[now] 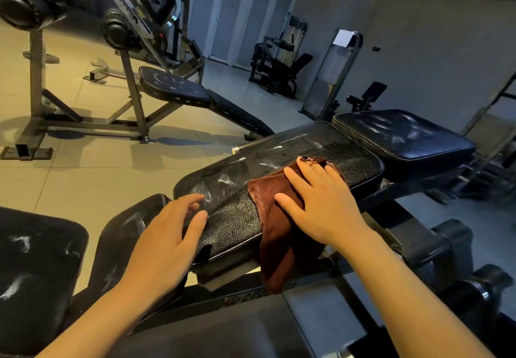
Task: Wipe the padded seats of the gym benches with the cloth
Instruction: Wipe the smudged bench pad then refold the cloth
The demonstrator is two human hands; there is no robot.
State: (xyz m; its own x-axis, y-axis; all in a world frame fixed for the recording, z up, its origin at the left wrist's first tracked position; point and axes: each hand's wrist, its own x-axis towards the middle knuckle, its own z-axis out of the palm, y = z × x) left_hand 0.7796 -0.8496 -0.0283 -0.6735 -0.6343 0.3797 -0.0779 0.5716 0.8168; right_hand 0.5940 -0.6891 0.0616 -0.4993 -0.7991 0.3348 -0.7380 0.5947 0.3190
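Dim gym floor with tiled paving and several machines surrounds the central padded seat [279, 179], middle of the frame. Right hand [321, 204] lies flat, fingers [296, 179] straight and spread, pressing the brown cloth [268, 218] onto the seat; the cloth's lower end hangs over the near edge. Left hand [167, 243] rests at the seat's lower-left corner, fingers loosely bent, gripping nothing. Progress, as judged: white smears remain on this seat left of the cloth, so wiping is partway. Smears also mark the pad at right [405, 134], the pad at lower left [33, 268] and the far bench [173, 86], upper left. Count: one cloth, two hands, four smeared pads visible.
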